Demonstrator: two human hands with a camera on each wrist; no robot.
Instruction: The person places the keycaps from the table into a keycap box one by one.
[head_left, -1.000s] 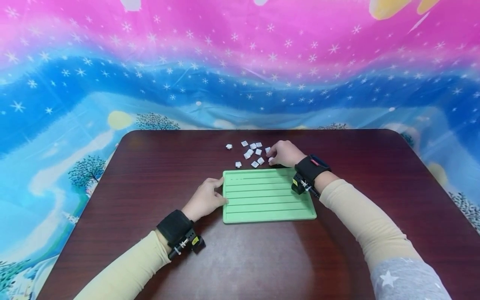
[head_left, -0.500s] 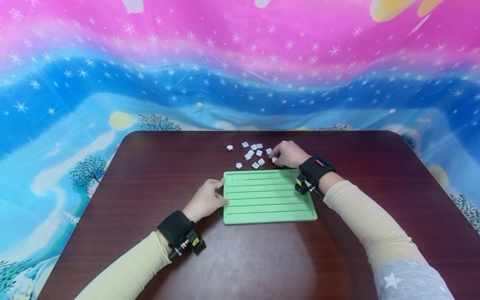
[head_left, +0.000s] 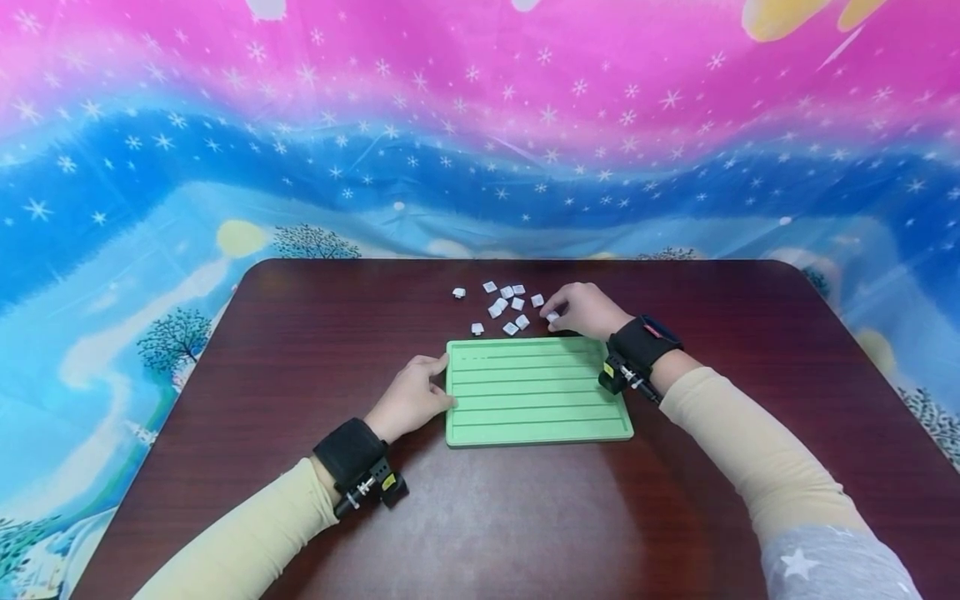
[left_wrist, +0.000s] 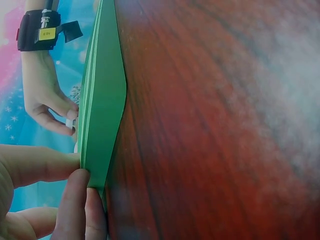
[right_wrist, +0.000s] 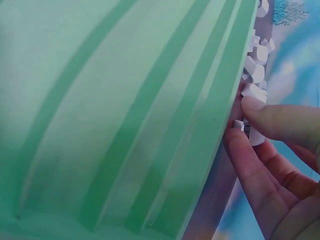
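A pale green grooved board (head_left: 540, 388) lies flat on the table. My left hand (head_left: 408, 402) grips its left edge; in the left wrist view the fingers (left_wrist: 74, 202) press on the rim of the green board (left_wrist: 106, 95). My right hand (head_left: 588, 310) is just beyond the board's far right part, pinching a small white block-like piece (head_left: 552, 317) between thumb and finger. In the right wrist view this white piece (right_wrist: 256, 136) shows a dark mark on one side, partly covered by the fingertips. Several similar white pieces (head_left: 517, 304) lie scattered behind the board.
A dark reddish wooden table (head_left: 337, 333) carries everything. One white piece (head_left: 537, 300) lies close to the right fingertips, and another white piece (head_left: 459, 293) sits apart at the far left. Behind the table's back edge hangs a colourful printed cloth (head_left: 480, 167).
My right hand has shifted slightly right with the white piece between its fingertips, away from the other pieces. The left hand has stayed at the board's edge.
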